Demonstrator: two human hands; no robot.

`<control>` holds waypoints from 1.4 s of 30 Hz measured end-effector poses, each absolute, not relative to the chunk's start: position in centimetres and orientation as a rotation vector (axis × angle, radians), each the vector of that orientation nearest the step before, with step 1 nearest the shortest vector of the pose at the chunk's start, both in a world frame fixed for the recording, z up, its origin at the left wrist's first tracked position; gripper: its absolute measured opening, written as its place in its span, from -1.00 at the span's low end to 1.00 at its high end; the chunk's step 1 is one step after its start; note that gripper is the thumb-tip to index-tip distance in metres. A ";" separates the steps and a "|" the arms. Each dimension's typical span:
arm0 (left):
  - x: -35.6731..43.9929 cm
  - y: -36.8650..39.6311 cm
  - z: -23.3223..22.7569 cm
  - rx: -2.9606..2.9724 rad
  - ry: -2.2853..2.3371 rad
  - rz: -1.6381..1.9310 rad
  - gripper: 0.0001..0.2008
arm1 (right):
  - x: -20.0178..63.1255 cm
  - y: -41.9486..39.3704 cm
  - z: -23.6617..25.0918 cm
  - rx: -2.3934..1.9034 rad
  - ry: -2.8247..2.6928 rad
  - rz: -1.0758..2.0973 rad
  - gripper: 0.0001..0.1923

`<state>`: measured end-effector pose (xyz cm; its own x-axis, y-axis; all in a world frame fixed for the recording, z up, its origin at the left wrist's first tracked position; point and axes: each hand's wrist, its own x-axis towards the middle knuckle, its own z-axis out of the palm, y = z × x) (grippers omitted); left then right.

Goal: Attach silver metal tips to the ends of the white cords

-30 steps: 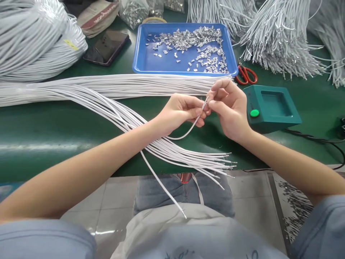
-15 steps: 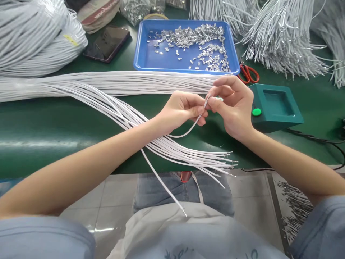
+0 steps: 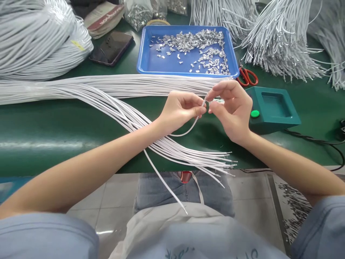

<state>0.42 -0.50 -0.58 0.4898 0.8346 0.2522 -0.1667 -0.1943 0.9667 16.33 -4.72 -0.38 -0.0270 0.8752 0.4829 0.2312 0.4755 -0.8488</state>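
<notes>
My left hand (image 3: pixel 185 109) pinches a thin white wire (image 3: pixel 192 126) between thumb and fingers, close to its end. The wire's tip points up, and its length curves down and left under my left wrist. My right hand (image 3: pixel 230 108) has its thumb and index fingertips bent at the tip of this wire; the tip itself is mostly hidden between them. Below my left forearm, a fanned bundle of white wires (image 3: pixel 178 147) lies on the green table (image 3: pixel 54 133), with bare metal ends to the right. One wire (image 3: pixel 164 183) from it hangs over the table's front edge.
A blue tray (image 3: pixel 147 68) holds many small metal terminals. Red-handled scissors (image 3: pixel 248 77) and a green device (image 3: pixel 272 111) with a green button stand at right. A phone (image 3: pixel 111 48), a coiled wire bundle (image 3: pixel 40 39) and terminated wires (image 3: pixel 280 39) lie toward the back.
The thumb and index finger of my right hand have shifted slightly against each other at the wire's tip. My left hand keeps its pinch. The view has moved a little.
</notes>
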 end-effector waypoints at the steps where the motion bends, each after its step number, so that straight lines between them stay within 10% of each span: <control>1: 0.4 -0.5 -0.6 1.504 0.616 1.009 -0.67 | 16.4 -4.7 -0.4 -0.992 -1.556 0.671 -0.78; 14: 0.3 -1.5 0.3 1.644 0.640 1.012 -0.74 | 16.8 -4.4 0.7 -0.984 -1.523 0.686 -0.82; 24: -1.5 0.3 1.5 2.043 0.715 1.138 -0.94 | 16.2 -4.7 2.5 -0.954 -0.994 1.820 -0.67; 33: -0.4 -1.4 2.4 1.337 0.691 0.914 -0.83 | 17.5 -3.8 1.7 -1.020 -1.577 0.568 -0.73; 42: -0.6 -1.1 2.8 1.118 0.632 0.722 -0.83 | 17.8 -3.2 0.4 -1.002 -1.998 -0.001 -0.80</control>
